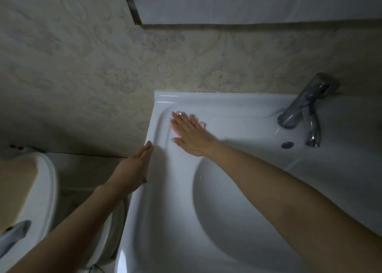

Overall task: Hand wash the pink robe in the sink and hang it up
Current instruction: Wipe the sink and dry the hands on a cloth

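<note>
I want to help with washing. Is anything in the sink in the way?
Nothing visible sits in the sink bowl. The right hand lies flat on the rim, and the left hand rests against its left edge. No robe is in view.

Toilet [44, 200] at left; perhaps mirror [248, 2] above

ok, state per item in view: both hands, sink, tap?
left hand: open, fingers straight, against the sink's left rim.
right hand: open, flat on the back-left ledge of the sink.
sink: basin bare, no garment in it, no standing water visible.
tap: no water seen running.
pink robe: not in view.
</note>
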`<state>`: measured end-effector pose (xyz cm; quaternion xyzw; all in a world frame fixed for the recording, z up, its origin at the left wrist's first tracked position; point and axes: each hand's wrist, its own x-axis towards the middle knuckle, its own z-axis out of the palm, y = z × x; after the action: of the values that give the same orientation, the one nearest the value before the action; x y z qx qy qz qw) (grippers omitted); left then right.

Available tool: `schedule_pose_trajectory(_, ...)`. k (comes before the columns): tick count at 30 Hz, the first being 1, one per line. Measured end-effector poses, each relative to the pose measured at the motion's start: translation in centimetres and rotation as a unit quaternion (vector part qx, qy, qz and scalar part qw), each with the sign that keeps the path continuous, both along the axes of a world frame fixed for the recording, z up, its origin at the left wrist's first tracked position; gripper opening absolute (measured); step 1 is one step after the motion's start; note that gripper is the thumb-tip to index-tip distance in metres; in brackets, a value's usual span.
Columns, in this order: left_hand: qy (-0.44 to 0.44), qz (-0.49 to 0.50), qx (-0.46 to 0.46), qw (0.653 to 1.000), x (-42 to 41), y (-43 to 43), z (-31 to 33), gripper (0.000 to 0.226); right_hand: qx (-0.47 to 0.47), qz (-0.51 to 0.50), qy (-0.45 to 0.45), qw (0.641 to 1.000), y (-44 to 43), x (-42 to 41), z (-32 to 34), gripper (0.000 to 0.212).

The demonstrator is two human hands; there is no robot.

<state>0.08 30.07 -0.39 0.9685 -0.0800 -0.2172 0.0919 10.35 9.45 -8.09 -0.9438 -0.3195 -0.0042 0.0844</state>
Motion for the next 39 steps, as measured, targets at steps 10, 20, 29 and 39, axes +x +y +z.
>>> schedule_pose_trajectory(10,0.018,-0.018,0.078,0.997,1.4,-1.1,1.2,0.081,-0.029,-0.214,-0.010,0.976,-16.0,-0.4,-0.8,0.080)
schedule_pose_trajectory(20,0.007,-0.015,0.059,0.998,1.3,-0.7,1.0,0.064,0.078,-0.410,0.009,0.909,-6.4,-0.8,-0.9,0.083)
schedule_pose_trajectory(29,-0.006,-0.005,0.043,0.999,1.1,-0.7,1.0,0.060,0.063,-0.031,0.007,0.998,2.6,-3.0,-2.0,0.066)
schedule_pose_trajectory(39,0.022,0.020,0.061,0.998,1.2,-2.0,2.6,0.052,0.099,0.154,0.159,0.970,1.8,-24.1,-0.1,0.060)
